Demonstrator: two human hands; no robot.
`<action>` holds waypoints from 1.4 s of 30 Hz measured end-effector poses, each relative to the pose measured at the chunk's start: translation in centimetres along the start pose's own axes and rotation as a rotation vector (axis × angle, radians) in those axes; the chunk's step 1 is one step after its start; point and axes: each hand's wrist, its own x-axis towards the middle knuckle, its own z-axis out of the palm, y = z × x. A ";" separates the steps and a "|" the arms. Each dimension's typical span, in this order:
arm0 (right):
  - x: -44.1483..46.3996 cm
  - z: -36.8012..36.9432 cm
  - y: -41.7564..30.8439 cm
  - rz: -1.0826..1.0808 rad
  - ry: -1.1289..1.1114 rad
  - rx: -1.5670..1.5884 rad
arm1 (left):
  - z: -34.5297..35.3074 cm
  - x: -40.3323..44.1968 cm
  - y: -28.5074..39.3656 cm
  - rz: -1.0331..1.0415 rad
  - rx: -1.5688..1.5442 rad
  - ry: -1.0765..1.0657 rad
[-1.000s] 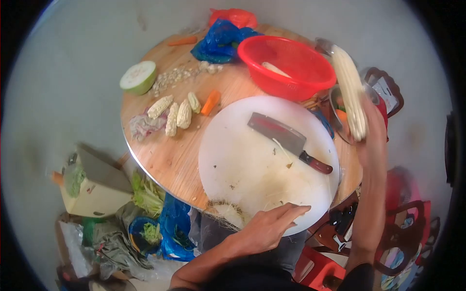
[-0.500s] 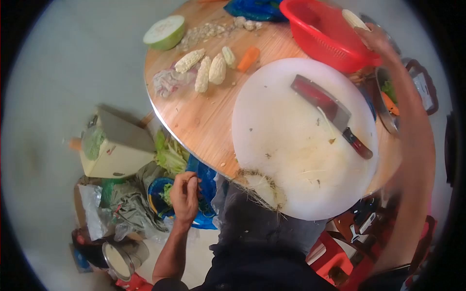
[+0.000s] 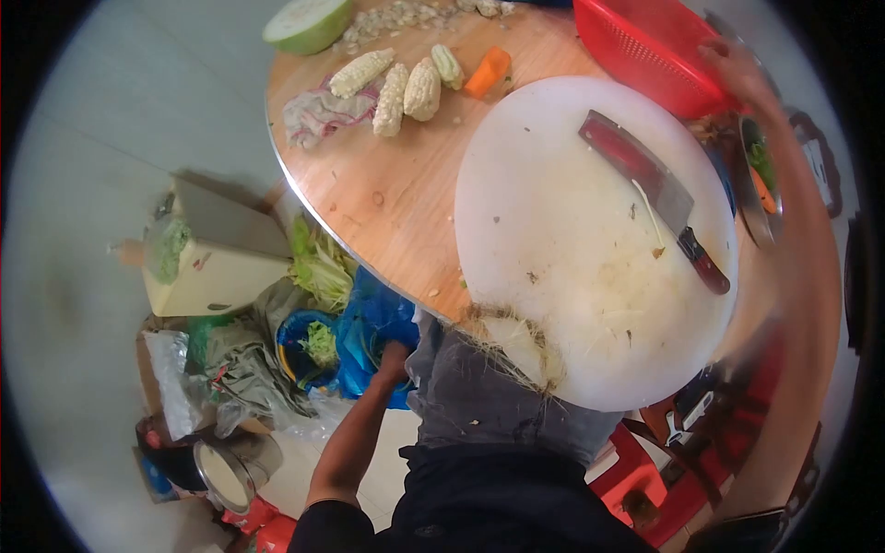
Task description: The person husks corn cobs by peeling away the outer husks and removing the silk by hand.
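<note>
My left hand (image 3: 395, 358) reaches down into a blue plastic bag (image 3: 369, 323) below the table edge; its fingers are hidden inside. At the upper right, my right hand (image 3: 735, 69) is over the rim of a red basket (image 3: 645, 46), fingers stretched out, with nothing visible in them. A cleaver (image 3: 641, 170) with a dark handle lies on the round white cutting board (image 3: 553, 240). Dry corn silk (image 3: 516, 346) clings to the board's near left edge. Several pale corn cobs (image 3: 422, 90) lie on the wooden table (image 3: 369, 207).
Beside the cobs are a carrot piece (image 3: 488, 72), a crumpled cloth (image 3: 323, 118) and a cut green melon (image 3: 309, 25). A metal pot (image 3: 758, 207) with vegetables stands right of the board. On the floor are a cream bin (image 3: 217, 258), leafy greens (image 3: 318, 267) and a red stool (image 3: 627, 475).
My left hand has gone from above the blue bag down into it. The pale corn cob in my right hand is no longer visible there. The view has shifted slightly.
</note>
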 end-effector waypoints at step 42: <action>-40.7 36.1 -26.6 -0.294 -0.770 0.197 | 1.1 -3.9 2.7 0.430 0.329 -0.076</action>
